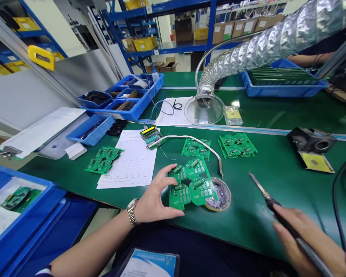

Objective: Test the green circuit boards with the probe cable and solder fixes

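Observation:
My left hand grips a green circuit board panel by its left edge, fingers on top and thumb at the near corner. Four-lobed in outline, the panel carries small green cylindrical parts and is held tilted. Its right edge partly covers a round shallow tin with a dark, silvery residue inside. At the right, my right hand is closed around the black handle of a soldering iron. The iron's tip points up and left, apart from the board. A white tube with a brownish metal end hangs above the tin.
More board panels lie on the green bench. Printed sheets and blue parts bins sit left. A silver extraction duct ends in a clear hood. An iron stand and a black cable are right.

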A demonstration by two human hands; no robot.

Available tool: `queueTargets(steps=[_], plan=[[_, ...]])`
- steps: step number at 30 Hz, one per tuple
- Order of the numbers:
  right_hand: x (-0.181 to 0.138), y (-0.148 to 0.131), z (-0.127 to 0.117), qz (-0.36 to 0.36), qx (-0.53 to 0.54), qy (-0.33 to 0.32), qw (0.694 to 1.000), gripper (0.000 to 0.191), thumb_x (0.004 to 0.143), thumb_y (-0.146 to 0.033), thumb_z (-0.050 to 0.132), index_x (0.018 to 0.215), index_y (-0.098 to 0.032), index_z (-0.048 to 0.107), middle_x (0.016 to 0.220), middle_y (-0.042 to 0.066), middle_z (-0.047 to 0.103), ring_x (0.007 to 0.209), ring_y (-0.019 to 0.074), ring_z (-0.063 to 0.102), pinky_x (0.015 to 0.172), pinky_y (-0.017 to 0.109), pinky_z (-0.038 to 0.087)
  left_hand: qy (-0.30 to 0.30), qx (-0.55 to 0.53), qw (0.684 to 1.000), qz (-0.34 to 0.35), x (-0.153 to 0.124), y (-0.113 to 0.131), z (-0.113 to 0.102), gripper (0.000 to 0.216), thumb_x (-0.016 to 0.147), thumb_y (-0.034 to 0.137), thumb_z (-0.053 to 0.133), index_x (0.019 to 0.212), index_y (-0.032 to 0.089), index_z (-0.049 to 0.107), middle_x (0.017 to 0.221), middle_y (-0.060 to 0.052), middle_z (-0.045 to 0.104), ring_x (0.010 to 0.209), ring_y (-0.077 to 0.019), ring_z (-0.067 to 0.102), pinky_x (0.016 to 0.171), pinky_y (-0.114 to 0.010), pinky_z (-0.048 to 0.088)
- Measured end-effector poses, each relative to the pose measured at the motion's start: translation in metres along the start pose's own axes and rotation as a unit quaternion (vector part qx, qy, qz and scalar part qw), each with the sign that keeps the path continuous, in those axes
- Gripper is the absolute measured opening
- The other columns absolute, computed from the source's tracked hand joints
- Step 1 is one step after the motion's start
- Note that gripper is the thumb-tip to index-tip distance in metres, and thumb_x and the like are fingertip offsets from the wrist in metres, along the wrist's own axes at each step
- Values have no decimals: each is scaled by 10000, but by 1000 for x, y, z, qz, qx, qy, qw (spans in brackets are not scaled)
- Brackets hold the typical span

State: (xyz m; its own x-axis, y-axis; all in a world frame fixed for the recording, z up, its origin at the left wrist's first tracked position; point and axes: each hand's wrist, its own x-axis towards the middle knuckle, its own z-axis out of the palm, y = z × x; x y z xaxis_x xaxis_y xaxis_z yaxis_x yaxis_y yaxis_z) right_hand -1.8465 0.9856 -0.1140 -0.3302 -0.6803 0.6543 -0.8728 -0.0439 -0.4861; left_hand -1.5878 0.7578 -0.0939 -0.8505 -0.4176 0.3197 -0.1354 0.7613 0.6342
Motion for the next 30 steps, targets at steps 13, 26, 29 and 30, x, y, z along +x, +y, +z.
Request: queueTargets(steps=[13, 26, 29, 30], plan=[[54, 112, -60, 377, 224, 330, 836, 320, 560, -319, 715, 795, -172, 555, 555, -40, 612, 433, 83, 552, 368, 164, 436, 75, 202, 972, 91, 9, -15, 9, 419, 689, 332, 682, 996, 211, 423, 1356, -184, 357, 1199, -370, 411, 900, -579, 426], [136, 170, -2, 549, 309, 281, 724, 133, 837, -278, 466, 749, -190, 421, 495, -67, 512, 349, 54, 474, 349, 142, 402, 99, 241, 960, 107, 6, 5, 5, 412, 720, 271, 665, 1014, 208, 382, 1347, -180, 336, 1202, -349, 396, 922, -564, 418], [125, 140, 13, 560, 357, 214, 716, 244, 794, -318, 554, 656, -180, 408, 470, -77, 457, 353, 44, 448, 358, 143, 397, 100, 251, 958, 102, 3, 5, 3, 438, 716, 302, 671, 1015, 189, 371, 1324, -213, 340, 1201, -349, 387, 915, -554, 421], [116, 126, 18, 559, 367, 191, 718, 251, 761, -326, 597, 653, -176, 427, 481, -69, 472, 368, 55, 466, 364, 158, 410, 100, 250, 958, 100, 3, 5, 3, 446, 713, 316, 672, 1013, 184, 369, 1318, -222, 341, 1200, -351, 385, 911, -552, 421]])
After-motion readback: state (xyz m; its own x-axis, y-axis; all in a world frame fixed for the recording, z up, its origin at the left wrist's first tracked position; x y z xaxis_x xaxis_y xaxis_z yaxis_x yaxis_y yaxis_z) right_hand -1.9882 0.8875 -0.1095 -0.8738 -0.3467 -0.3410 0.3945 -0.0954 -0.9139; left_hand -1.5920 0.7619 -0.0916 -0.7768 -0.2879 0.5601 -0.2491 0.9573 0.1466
